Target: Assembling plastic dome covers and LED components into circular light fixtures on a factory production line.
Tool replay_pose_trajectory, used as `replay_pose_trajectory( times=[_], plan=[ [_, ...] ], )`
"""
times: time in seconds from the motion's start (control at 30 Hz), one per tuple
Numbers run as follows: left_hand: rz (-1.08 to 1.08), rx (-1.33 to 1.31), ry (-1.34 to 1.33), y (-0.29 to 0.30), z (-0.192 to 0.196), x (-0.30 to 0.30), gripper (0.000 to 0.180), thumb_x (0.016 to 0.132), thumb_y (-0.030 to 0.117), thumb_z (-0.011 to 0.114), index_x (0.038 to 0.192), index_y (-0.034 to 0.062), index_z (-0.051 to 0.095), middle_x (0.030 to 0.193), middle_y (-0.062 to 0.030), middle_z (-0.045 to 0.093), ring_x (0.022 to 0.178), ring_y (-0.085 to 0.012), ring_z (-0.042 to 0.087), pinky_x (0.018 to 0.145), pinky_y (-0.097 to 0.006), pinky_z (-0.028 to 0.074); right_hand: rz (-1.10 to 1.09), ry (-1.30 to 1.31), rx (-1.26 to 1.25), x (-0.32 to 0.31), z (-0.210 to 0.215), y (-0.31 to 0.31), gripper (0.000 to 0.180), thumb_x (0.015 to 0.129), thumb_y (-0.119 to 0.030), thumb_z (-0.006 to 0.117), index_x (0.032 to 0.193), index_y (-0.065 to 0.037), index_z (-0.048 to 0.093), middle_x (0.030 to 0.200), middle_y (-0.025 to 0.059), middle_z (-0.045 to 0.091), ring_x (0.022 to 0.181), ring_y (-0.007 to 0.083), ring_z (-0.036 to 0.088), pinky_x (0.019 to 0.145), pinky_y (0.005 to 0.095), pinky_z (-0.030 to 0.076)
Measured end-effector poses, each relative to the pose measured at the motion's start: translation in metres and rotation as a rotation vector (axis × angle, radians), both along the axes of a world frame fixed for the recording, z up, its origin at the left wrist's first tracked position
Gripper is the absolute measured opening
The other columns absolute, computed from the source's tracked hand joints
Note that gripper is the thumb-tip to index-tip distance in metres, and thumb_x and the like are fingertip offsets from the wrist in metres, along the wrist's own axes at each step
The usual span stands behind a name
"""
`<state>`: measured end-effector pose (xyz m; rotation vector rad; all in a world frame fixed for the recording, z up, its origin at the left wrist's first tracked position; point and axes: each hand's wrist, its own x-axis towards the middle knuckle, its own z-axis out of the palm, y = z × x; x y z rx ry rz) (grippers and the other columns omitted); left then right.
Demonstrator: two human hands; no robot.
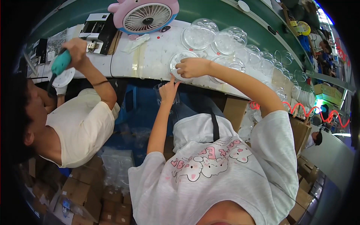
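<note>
My head cam's a wide fisheye, pretty close in, looking down over my shirt (240, 180) onto the bench (156, 62).

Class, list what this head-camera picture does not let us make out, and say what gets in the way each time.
All in the head view:
- Part of the clear round piece: covered by the right hand.
- Whether the left hand touches its rim: too small to tell.
- One end of the green tool: hidden by the co-worker's hand.
- Top of the pink fan: cut off by the upper edge.
</note>
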<state>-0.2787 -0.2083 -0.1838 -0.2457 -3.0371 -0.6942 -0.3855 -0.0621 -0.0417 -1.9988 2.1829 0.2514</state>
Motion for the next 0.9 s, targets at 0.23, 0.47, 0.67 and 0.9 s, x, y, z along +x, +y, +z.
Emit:
replay_pose_trajectory(
  times=[0.23, 0.47, 0.67, 0.9],
  plan=[
    [-0.141, 0.16, 0.101, -0.003, -0.008, -0.005, 0.031, 0.08, 0.041, 0.057, 0.101, 0.0178, 0.059, 0.053, -0.0069, 0.057, 0.044, -0.026, 0.056, 0.039, -0.036, 0.042, 0.032, 0.001, -0.115, 0.002, -0.007, 0.009, 0.01, 0.065, -0.015, 0.056, 0.059, -0.01, 0.063, 0.065, 0.001, 0.055, 0.076, 0.0185, 0.057, 0.054, 0.0307, 0.048],
    [-0.179, 0.098, -0.006, -0.009, -0.011, -0.017, 0.017, 0.073, 0.024, 0.062, 0.065, 0.0092, 0.062, 0.055, -0.0117, 0.058, 0.049, -0.0302, 0.058, 0.046, -0.038, 0.047, -0.159, -0.174, -0.167, -0.005, 0.014, 0.019, 0.016, 0.072, -0.014, 0.056, 0.087, -0.015, 0.061, 0.085, -0.0008, 0.059, 0.078, 0.0188, 0.059, 0.06, 0.0308, 0.049],
    [-0.233, 0.111, 0.054, 0.0, 0.0, -0.012, 0.02, 0.078, 0.029, 0.059, 0.077, 0.009, 0.061, 0.055, -0.0115, 0.058, 0.048, -0.0294, 0.057, 0.044, -0.037, 0.045, -0.945, -0.216, -0.345, 0.014, 0.028, 0.033, 0.018, 0.074, -0.017, 0.059, 0.089, -0.009, 0.062, 0.079, 0.0112, 0.062, 0.07, 0.0289, 0.06, 0.061, 0.0382, 0.049],
    [-0.092, 0.152, 0.128, -0.007, 0.008, 0.012, 0.03, 0.082, 0.031, 0.056, 0.105, 0.0121, 0.055, 0.049, -0.0066, 0.054, 0.041, -0.0254, 0.054, 0.037, -0.034, 0.04, -1.322, -0.134, -0.289, 0.015, 0.005, 0.053, 0.016, 0.07, -0.018, 0.058, 0.07, -0.003, 0.063, 0.064, 0.0193, 0.059, 0.062, 0.0354, 0.059, 0.058, 0.0428, 0.048]
  ],
)
